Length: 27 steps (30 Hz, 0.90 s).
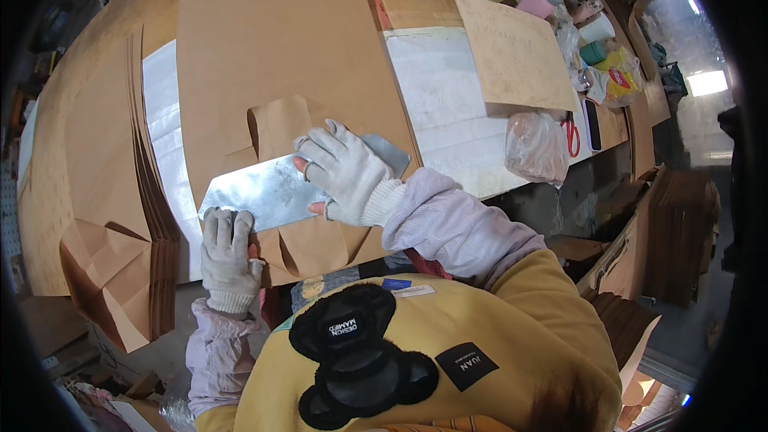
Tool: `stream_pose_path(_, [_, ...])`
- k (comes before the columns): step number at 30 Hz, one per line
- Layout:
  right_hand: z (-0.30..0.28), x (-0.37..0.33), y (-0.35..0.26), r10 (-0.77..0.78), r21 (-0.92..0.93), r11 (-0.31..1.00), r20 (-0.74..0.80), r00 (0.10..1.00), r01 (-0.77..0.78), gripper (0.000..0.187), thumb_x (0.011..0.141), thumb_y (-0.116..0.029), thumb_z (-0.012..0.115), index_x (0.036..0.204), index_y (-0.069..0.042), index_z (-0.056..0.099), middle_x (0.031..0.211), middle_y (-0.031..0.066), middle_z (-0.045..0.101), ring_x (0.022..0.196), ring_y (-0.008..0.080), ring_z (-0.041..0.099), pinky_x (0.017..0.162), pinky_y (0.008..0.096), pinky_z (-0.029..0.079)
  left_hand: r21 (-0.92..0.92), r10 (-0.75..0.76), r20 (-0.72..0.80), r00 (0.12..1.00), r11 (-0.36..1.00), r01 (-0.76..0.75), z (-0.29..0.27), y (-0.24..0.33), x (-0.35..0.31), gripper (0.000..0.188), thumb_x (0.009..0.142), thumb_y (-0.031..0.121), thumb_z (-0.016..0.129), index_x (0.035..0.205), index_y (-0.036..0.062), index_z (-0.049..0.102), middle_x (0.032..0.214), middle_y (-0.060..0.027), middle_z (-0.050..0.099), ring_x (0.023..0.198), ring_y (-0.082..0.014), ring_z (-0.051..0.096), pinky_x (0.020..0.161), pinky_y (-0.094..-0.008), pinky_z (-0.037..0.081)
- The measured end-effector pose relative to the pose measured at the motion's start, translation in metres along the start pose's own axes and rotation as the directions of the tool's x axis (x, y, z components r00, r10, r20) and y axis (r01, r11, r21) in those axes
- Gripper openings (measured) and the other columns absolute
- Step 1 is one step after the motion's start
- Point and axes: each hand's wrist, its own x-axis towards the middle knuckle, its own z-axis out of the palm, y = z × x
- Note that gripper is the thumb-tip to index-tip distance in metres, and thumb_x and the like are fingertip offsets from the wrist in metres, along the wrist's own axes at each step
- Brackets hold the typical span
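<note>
A large brown paper bag (280, 40) lies lengthwise on the table, its near end opened into folded flaps. Across those folds rests a shiny metal plate (256, 186) with cut corners. My right hand (344, 172), in a white glove with bare fingertips showing, spans the plate right of its middle, with fingers toward the far edge and thumb at the near edge. At the plate's near left corner, my left hand (228, 256), gloved likewise, has its bent fingers over the edge. A paper flap (324, 244) sticks out on the near side of the plate.
A stack of folded brown paper bags (120, 184) overhangs the table's left front edge. To the right lie a thin board (516, 52), a plastic bag (538, 148), red-handled scissors (571, 136), a phone (592, 124) and several cups. Brown paper piles (672, 232) stand at far right.
</note>
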Motion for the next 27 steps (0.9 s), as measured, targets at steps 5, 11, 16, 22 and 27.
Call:
stream_pose_path(5, [0.009,-0.002,0.005,0.019,0.095,0.995,-0.068,0.998,-0.013,0.066,0.077,-0.045,0.082,0.128,-0.005,0.069,0.145,0.0125,0.059,0.141,0.0303,0.048,0.125,0.0522,0.031,-0.038,0.051,0.03,0.998,0.998,-0.05,-0.015,0.0,0.011,0.069,0.064,0.008,0.076,0.13,0.0067,0.057,0.129,-0.0169,0.055,0.129,-0.0425,0.052,0.103,-0.0525,0.047])
stream_pose_path(11, [0.01,-0.007,0.019,0.246,0.599,0.797,-0.211,0.946,-0.074,0.028,0.072,-0.008,0.078,0.099,-0.001,0.075,0.126,0.0171,0.07,0.127,0.0397,0.061,0.119,0.0565,0.041,-0.07,0.282,0.177,0.943,0.959,-0.273,-0.022,-0.016,0.025,0.062,0.065,0.021,0.077,0.123,0.0028,0.066,0.128,-0.015,0.062,0.118,-0.0354,0.062,0.098,-0.0468,0.053])
stream_pose_path(16, [-0.003,-0.044,0.025,-0.108,0.395,0.892,-0.285,0.952,0.22,0.02,0.068,0.006,0.071,0.086,-0.002,0.072,0.121,0.0144,0.073,0.117,0.0392,0.066,0.112,0.0554,0.049,0.099,0.343,-0.125,0.931,0.938,-0.333,0.011,-0.024,0.025,0.034,0.081,0.012,0.072,0.114,0.0113,0.07,0.111,-0.0075,0.067,0.098,-0.0304,0.068,0.083,-0.0438,0.055])
stream_pose_path(22, [0.001,-0.064,0.003,0.421,0.283,0.875,-0.04,0.906,-0.394,0.024,0.067,-0.011,0.088,0.079,-0.004,0.068,0.119,0.0105,0.072,0.113,0.0353,0.065,0.101,0.047,0.053,-0.247,-0.178,0.137,0.974,0.946,0.207,0.001,-0.008,0.035,0.028,0.079,0.006,0.077,0.107,0.0089,0.078,0.121,-0.0101,0.07,0.11,-0.0345,0.068,0.096,-0.043,0.056])
stream_pose_path(27, [-0.002,-0.048,-0.009,0.621,0.174,0.762,0.073,0.78,-0.623,0.044,0.069,-0.021,0.093,0.103,-0.008,0.067,0.129,0.0094,0.066,0.119,0.0348,0.061,0.1,0.0447,0.052,-0.134,-0.451,0.546,0.706,0.785,0.605,-0.026,0.003,0.075,0.043,0.083,0.018,0.083,0.123,0.0069,0.073,0.135,-0.0141,0.065,0.125,-0.033,0.063,0.107,-0.0407,0.051])
